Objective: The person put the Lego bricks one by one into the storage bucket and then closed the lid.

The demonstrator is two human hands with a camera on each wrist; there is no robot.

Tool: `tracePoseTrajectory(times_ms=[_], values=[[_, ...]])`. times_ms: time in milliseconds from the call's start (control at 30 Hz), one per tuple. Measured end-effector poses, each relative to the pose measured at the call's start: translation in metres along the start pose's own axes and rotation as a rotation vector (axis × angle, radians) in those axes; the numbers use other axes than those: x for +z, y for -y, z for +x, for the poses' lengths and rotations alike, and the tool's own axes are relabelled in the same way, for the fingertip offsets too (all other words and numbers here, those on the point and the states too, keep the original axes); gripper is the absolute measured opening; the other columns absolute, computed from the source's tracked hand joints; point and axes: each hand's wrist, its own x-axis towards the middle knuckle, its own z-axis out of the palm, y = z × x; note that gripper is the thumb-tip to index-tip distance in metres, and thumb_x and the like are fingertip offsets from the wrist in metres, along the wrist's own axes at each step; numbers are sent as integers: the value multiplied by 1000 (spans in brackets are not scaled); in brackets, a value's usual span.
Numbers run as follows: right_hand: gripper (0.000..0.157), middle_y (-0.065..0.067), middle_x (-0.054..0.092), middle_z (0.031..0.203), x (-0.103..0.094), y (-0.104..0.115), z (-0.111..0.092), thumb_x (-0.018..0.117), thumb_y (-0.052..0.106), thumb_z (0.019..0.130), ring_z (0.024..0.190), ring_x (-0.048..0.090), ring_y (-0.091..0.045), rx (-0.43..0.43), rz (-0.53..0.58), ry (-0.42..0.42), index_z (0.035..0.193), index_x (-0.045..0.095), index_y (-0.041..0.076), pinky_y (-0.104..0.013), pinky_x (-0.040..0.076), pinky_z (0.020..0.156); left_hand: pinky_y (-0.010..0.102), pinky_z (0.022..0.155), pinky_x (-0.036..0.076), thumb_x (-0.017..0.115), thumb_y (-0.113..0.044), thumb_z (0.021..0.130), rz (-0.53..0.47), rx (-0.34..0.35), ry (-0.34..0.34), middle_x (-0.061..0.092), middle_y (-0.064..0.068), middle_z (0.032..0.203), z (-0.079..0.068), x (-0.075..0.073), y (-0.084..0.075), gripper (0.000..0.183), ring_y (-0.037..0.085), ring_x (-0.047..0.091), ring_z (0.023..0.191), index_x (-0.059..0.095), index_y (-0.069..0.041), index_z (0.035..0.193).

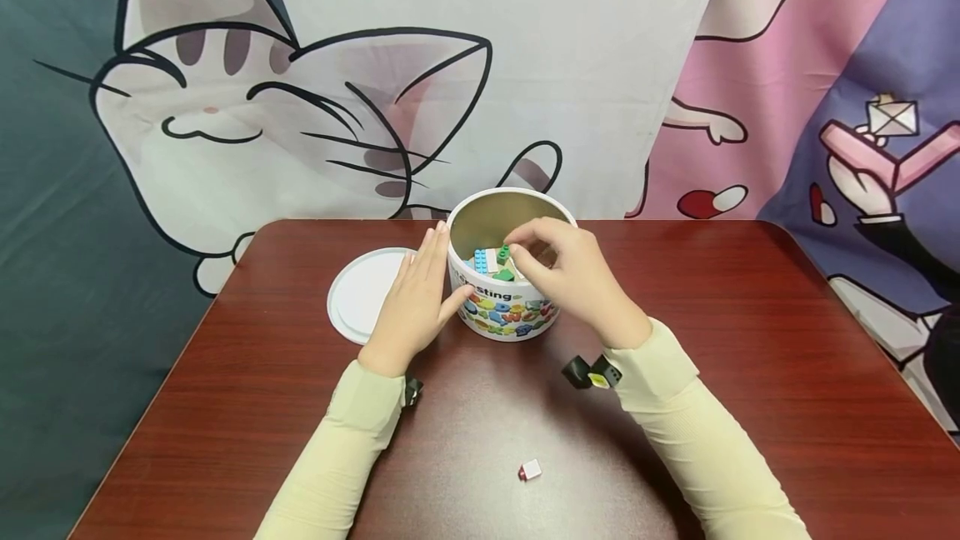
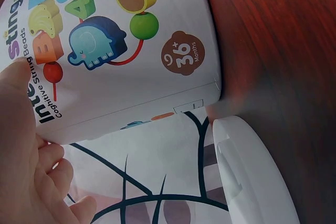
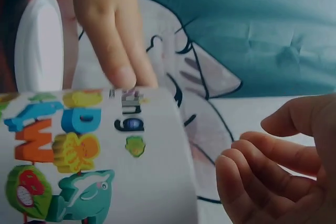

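Observation:
A white round bucket [image 1: 498,325] printed with colourful string beads stands on the table. Inside lie toy bricks, including a blue brick [image 1: 481,262], a white brick [image 1: 492,260] and a green brick [image 1: 504,276]. My left hand [image 1: 415,307] rests against the bucket's left side, fingers extended and thumb on the front. Over the bucket's right rim, my right hand [image 1: 573,273] has its fingers bent, fingertips near another green brick [image 1: 503,255]. In the right wrist view, the thumb and fingers of that right hand [image 3: 278,161] are apart, with nothing visible between them.
A white round lid [image 1: 362,297] lies left of the bucket, partly behind my left hand. Near the table's front is a small white and red brick [image 1: 530,470]. A cartoon-printed cloth [image 1: 585,65] hangs behind the table [image 1: 720,315].

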Motion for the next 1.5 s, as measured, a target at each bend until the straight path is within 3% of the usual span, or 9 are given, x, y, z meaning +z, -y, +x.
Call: tracePoseTrajectory(times_ms=[167, 300, 400, 533, 667, 867, 1133, 1500], values=[[11, 0, 70, 92, -5, 4, -19, 69, 2, 90, 79, 64, -9, -170, -3, 105, 100, 74, 5, -31, 57, 69, 55, 122, 18, 54, -45, 103, -1, -6, 6, 14, 10, 169, 0, 0, -1, 86, 22, 12, 156, 10, -3, 163], [12, 3, 66, 92, -9, 6, -33, 71, 5, 90, 81, 61, -8, -279, -48, 284, 102, 71, 7, -30, 56, 69, 55, 122, 17, 55, -44, 103, -7, -3, 3, 14, 10, 169, 0, -1, -1, 85, 22, 12, 156, 10, -3, 163], [11, 6, 64, 97, -11, 9, -43, 70, 12, 94, 86, 59, -7, -299, -105, 436, 105, 70, 11, -27, 55, 75, 55, 122, 18, 55, -44, 103, -9, 0, 1, 14, 10, 169, 0, -1, -1, 85, 22, 12, 156, 10, -3, 163], [12, 5, 62, 99, -9, 10, -56, 69, 17, 96, 88, 58, -8, -357, -194, 576, 106, 70, 12, -27, 52, 82, 55, 122, 17, 54, -44, 103, -12, -5, 7, 13, 10, 170, -1, -2, -1, 85, 22, 11, 156, 9, -4, 163], [15, 1, 63, 99, -2, 10, -67, 70, 19, 95, 88, 58, -9, -412, -226, 688, 106, 69, 9, -25, 53, 82, 55, 122, 17, 54, -45, 104, -8, -11, 10, 13, 10, 170, -1, -2, -1, 85, 22, 12, 156, 8, -4, 163], [13, 3, 61, 89, 9, 10, -84, 74, 19, 91, 80, 54, -4, -405, -228, 844, 98, 68, 9, -15, 48, 74, 55, 121, 18, 54, -45, 103, 1, -5, 8, 13, 11, 169, -1, -2, -1, 86, 22, 12, 156, 8, -4, 163], [24, 12, 51, 81, 18, 10, -104, 80, 35, 86, 70, 43, 4, -322, -252, 956, 92, 66, 16, -11, 38, 65, 55, 122, 17, 55, -46, 103, -7, -6, 10, 14, 10, 169, -1, -2, -2, 86, 22, 11, 156, 9, -4, 163], [27, 13, 43, 72, 27, 7, -110, 84, 24, 80, 65, 37, 5, -344, -265, 960, 76, 58, 19, -9, 31, 59, 55, 122, 17, 55, -44, 103, -14, -2, 5, 15, 11, 169, -1, -3, -3, 85, 23, 12, 156, 9, -3, 163]])
